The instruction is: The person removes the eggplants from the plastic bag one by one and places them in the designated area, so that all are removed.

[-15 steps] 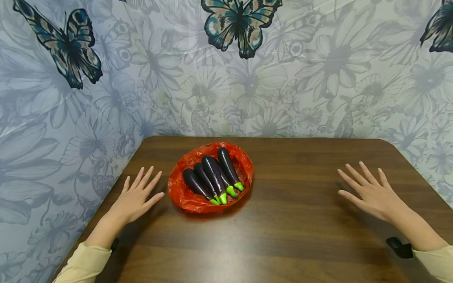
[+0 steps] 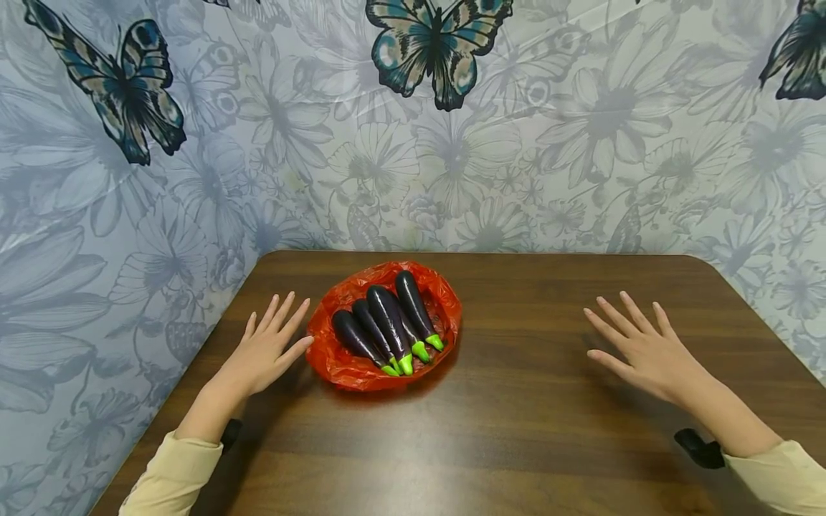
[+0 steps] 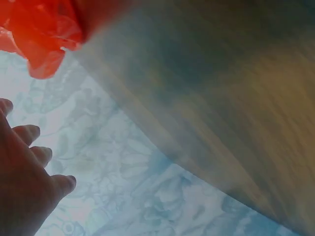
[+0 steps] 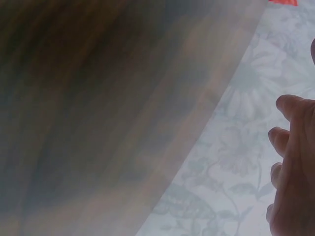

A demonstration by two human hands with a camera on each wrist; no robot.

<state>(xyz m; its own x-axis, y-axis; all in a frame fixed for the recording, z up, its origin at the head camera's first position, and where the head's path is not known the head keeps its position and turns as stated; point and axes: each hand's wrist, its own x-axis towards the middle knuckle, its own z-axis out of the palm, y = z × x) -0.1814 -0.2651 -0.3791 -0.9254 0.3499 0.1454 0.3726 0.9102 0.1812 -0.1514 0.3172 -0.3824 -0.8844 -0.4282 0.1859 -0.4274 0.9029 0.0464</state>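
Several dark purple eggplants [image 2: 388, 320] with bright green caps lie side by side in a round container lined with a red plastic bag [image 2: 335, 362], left of the table's middle. My left hand [image 2: 261, 356] is just left of the bag, fingers spread and straight, its thumb tip right at the red rim in the head view. Far to the right, my right hand [image 2: 654, 358] hovers over the table with fingers spread, holding nothing. In the left wrist view the red bag [image 3: 42, 34] shows at the top left, above the left hand's fingers [image 3: 42, 155].
The brown wooden table [image 2: 516, 430] has rounded far corners. Behind it and along the left side stands a wall [image 2: 490, 179] with a pale flower pattern and large butterflies. A dark wrist camera [image 2: 700, 448] hangs under the right forearm.
Both hands have moved inward: the left one rightward up to the bag, the right one leftward over the table. The eggplants and bag stay in place.
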